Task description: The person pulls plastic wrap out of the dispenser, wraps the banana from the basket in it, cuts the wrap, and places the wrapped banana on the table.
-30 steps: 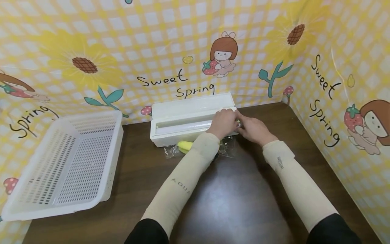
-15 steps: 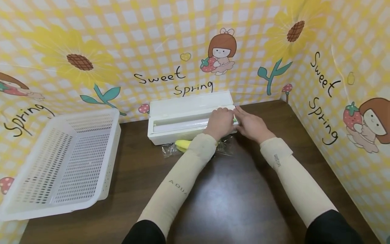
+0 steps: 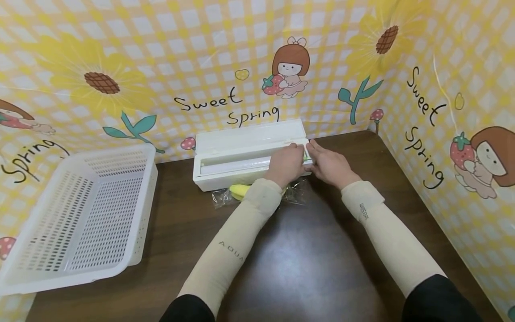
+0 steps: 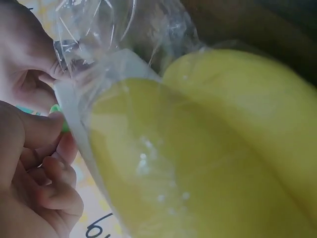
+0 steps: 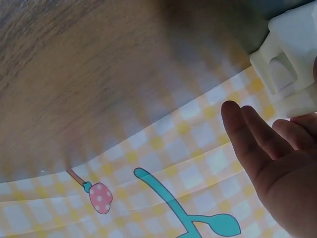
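A white cling film box stands near the back wall, its lid raised. Inside lies a pale roll of cling film. My left hand is over the box's right part; in the left wrist view its thumb and finger pinch a small green piece at the box's edge. My right hand holds the box's right end between thumb and fingers, with some fingers extended past it in the right wrist view. Yellow bananas in clear plastic lie before the box, partly hidden by my left forearm in the head view.
A white perforated plastic basket stands on the left of the dark wooden table. A yellow checked cloth with printed flowers and figures covers the walls behind and to the right.
My left hand has shifted slightly left along the box, away from my right hand, and more of the green piece shows. The head view has turned a little.
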Motion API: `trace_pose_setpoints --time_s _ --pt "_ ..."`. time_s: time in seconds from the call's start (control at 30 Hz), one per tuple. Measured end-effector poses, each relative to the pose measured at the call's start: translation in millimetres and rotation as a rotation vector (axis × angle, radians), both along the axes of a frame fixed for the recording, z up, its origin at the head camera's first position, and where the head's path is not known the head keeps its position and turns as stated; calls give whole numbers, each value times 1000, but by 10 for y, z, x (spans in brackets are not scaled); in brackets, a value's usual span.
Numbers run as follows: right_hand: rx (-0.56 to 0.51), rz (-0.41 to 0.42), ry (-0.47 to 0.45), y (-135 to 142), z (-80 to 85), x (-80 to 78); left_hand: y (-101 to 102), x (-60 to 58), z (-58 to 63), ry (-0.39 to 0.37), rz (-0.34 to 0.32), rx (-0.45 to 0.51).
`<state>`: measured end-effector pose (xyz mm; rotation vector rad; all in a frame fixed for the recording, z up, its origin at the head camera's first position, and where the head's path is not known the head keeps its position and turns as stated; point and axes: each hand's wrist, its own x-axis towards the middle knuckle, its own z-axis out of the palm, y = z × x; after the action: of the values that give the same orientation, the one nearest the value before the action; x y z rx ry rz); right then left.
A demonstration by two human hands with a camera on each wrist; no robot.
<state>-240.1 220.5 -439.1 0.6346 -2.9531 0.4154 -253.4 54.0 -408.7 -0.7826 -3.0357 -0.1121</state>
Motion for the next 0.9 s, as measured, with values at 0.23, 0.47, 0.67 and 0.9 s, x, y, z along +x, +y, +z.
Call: trace_pose_setpoints --time_s 0.23,0.47,0.67,0.9 --pt "16 2 14 -15 4 4 -79 1 -14 9 8 -8" --pt "17 2 21 -33 0 24 -140 10 -21 1 17 -3" --pt "26 -12 12 -60 5 25 -182 15 -21 -12 16 -1" --pt "42 -15 24 -40 -12 25 -223 30 16 -22 25 7"
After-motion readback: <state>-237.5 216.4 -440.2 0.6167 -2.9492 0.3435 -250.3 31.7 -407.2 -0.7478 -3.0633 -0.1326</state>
